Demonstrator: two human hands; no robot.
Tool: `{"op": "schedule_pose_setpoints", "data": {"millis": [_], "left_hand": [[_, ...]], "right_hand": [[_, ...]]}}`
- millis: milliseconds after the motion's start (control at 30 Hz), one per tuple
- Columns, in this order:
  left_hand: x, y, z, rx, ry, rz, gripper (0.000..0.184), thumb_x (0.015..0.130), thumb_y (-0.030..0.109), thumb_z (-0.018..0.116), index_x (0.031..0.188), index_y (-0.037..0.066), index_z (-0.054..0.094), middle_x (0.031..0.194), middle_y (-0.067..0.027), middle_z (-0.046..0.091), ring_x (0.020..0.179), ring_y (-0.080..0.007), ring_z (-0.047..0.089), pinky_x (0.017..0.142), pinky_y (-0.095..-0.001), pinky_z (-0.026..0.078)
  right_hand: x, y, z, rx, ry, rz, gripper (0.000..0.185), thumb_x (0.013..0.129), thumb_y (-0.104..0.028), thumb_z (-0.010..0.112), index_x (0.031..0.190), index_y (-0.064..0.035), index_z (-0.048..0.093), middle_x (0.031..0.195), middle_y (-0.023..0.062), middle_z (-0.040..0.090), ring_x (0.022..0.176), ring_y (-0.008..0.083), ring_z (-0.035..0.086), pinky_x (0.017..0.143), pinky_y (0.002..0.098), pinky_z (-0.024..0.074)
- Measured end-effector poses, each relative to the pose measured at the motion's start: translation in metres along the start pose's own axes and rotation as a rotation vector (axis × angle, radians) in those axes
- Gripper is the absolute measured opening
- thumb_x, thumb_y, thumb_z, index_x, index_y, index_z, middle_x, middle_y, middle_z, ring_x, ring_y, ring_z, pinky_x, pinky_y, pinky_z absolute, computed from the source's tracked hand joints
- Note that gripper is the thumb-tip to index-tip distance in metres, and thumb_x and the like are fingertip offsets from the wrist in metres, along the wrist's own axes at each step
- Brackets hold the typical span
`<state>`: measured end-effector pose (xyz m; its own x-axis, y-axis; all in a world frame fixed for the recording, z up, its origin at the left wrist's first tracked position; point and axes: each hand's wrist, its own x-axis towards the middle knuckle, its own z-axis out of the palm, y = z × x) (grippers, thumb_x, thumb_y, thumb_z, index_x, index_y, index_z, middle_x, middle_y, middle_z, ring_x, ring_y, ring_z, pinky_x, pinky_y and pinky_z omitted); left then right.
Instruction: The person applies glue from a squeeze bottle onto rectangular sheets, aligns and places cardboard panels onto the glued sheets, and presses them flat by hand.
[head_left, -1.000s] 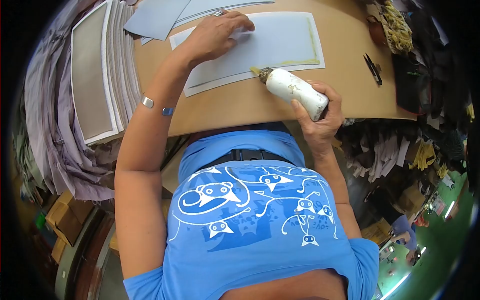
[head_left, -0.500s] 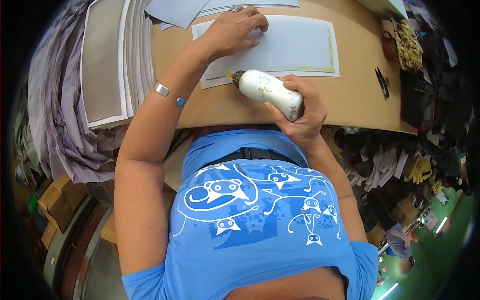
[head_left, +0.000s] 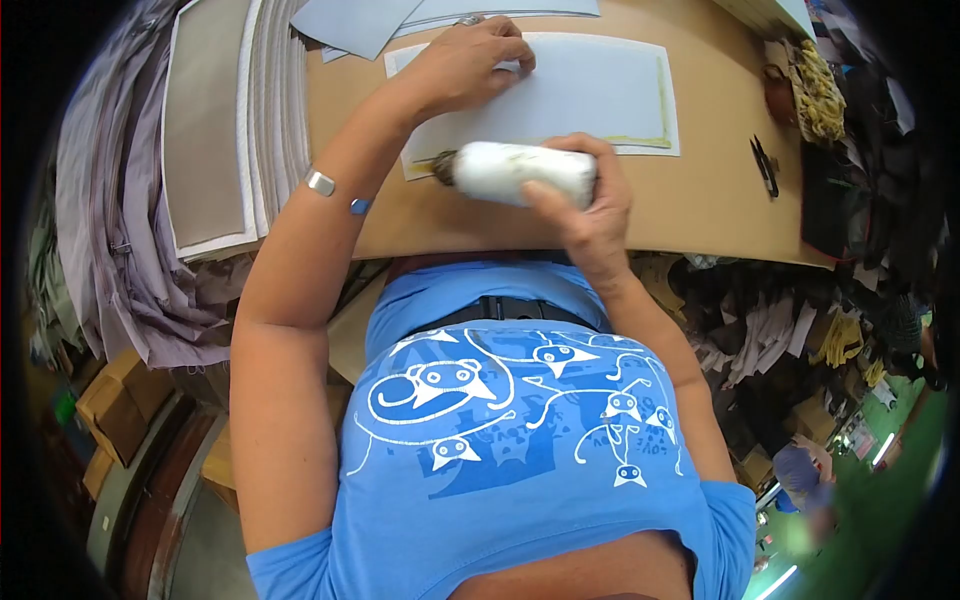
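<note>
My right hand (head_left: 590, 205) is wrapped around a white glue bottle (head_left: 525, 172), which lies nearly level. Its dark, crusted tip (head_left: 444, 167) is over the near left edge of a pale grey-blue panel (head_left: 590, 90) with a white border. Yellowish glue (head_left: 662, 105) runs along the panel's right and near edges, and some shows beside the tip. On the panel's left part rests my left hand (head_left: 475, 65), fingers bent and fingertips down, with a gap between thumb and fingers. Part of the panel is hidden under this hand and the bottle.
A stack of grey, white-edged panels (head_left: 205, 130) stands at the left of the brown table (head_left: 720, 215). More pale sheets (head_left: 355, 22) lie at the back. Black tweezers (head_left: 765, 165) are on the right, near a box of yellow material (head_left: 818, 100). Cloth bundles hang beyond both sides.
My right hand has moved the bottle left along the panel's near edge and turned it more level. The left hand stays in nearly the same place.
</note>
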<state>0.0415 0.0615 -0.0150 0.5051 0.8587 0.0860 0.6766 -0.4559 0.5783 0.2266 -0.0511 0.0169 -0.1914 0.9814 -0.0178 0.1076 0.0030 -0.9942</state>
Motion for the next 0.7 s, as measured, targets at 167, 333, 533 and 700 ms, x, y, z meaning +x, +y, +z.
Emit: {"op": "schedule_pose_setpoints", "data": {"millis": [167, 333, 533, 700], "left_hand": [[-0.011, -0.003, -0.009, -0.292, 0.115, -0.091, 0.020, 0.081, 0.002, 0.051, 0.097, 0.007, 0.063, 0.103, -0.0083, 0.061, 0.095, -0.0253, 0.058, 0.085, -0.0350, 0.045], [-0.051, 0.009, -0.030, -0.145, 0.315, -0.249, 0.020, 0.082, 0.000, 0.050, 0.097, 0.005, 0.062, 0.101, -0.0095, 0.061, 0.095, -0.0262, 0.057, 0.081, -0.0348, 0.046], [-0.085, 0.006, -0.009, 0.031, 0.425, -0.351, 0.020, 0.084, -0.001, 0.055, 0.102, 0.004, 0.062, 0.110, -0.0074, 0.056, 0.091, -0.0189, 0.058, 0.076, -0.0281, 0.049], [-0.090, 0.004, -0.003, -0.042, 0.468, -0.369, 0.021, 0.083, -0.002, 0.057, 0.102, 0.005, 0.063, 0.110, -0.0084, 0.054, 0.094, -0.0201, 0.057, 0.077, -0.0286, 0.049]], "right_hand": [[0.007, 0.018, -0.074, 0.515, 0.343, 0.192, 0.036, 0.076, -0.011, 0.067, 0.106, -0.0017, 0.050, 0.095, 0.0125, 0.058, 0.080, 0.0233, 0.062, 0.059, 0.0329, 0.0569], [0.020, 0.022, -0.128, 0.419, 0.551, 0.093, 0.035, 0.077, -0.010, 0.067, 0.104, 0.0007, 0.048, 0.096, 0.0137, 0.057, 0.080, 0.0247, 0.062, 0.059, 0.0326, 0.0579], [0.036, 0.015, -0.134, 0.163, 0.667, -0.093, 0.036, 0.075, -0.008, 0.071, 0.100, 0.0014, 0.047, 0.096, 0.0117, 0.053, 0.083, 0.0199, 0.059, 0.061, 0.0316, 0.0587], [0.051, 0.010, -0.128, -0.004, 0.638, -0.198, 0.037, 0.075, -0.009, 0.072, 0.100, 0.0025, 0.047, 0.094, 0.0115, 0.054, 0.084, 0.0190, 0.059, 0.061, 0.0308, 0.0587]]}}
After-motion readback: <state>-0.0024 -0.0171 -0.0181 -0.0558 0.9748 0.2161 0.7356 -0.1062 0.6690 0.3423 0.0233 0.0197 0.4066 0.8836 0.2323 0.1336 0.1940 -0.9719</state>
